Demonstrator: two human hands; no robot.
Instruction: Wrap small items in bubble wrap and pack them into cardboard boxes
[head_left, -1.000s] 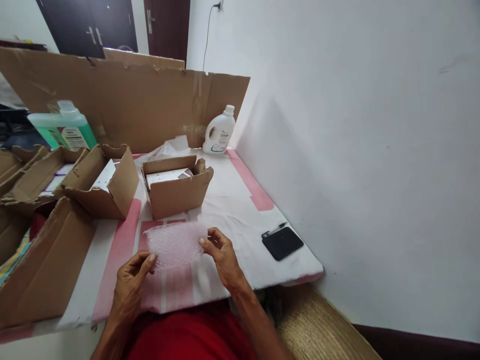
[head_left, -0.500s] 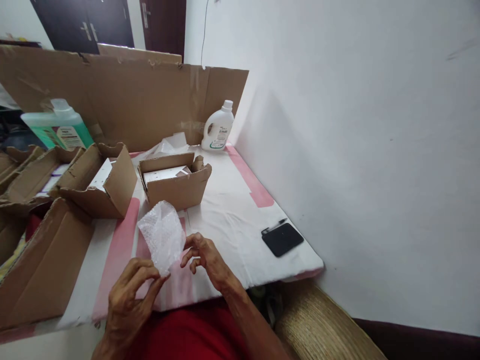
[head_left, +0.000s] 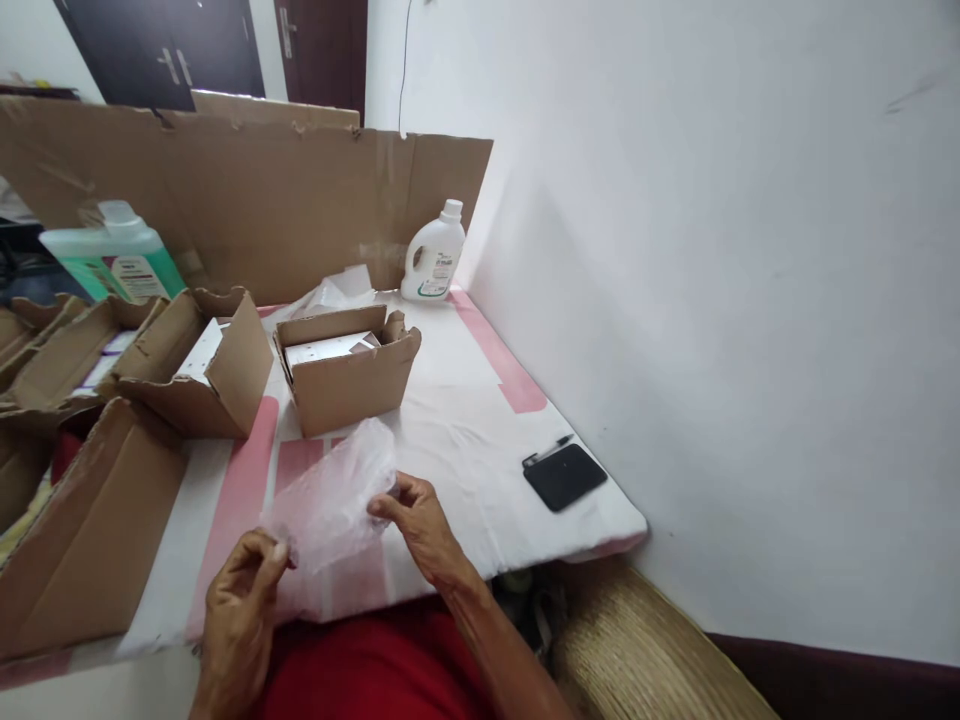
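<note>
- Since half a second ago, the bubble wrap (head_left: 330, 495) has swung from standing upright above the left hand (head_left: 240, 600) to lying slantwise between both hands, and the right hand (head_left: 416, 515) has closed back onto it.
- Left fingers (head_left: 274, 550) are curled nearly shut, pinching the sheet's lower corner between thumb and forefinger.
- Right fingers (head_left: 382, 505) are bent in a light pinch on the sheet's near right edge; the other fingers of that hand are tucked under and hold nothing else.
- Between the two pinches the wrap hangs slack and partly folded, just above the counter (head_left: 465, 450). I cannot tell whether its sagging middle touches the cloth.
- Judged from this, the step in hand is turning and spreading the sheet.
- Being limp, it calls for both pinches to pull apart evenly so the fold opens flat.
- Just beyond the fingers stands an open small carton (head_left: 349, 375) with white packets inside.
- Well off to the right of the right fingers lie a black case (head_left: 564, 477) and a pen (head_left: 551, 445).
</note>
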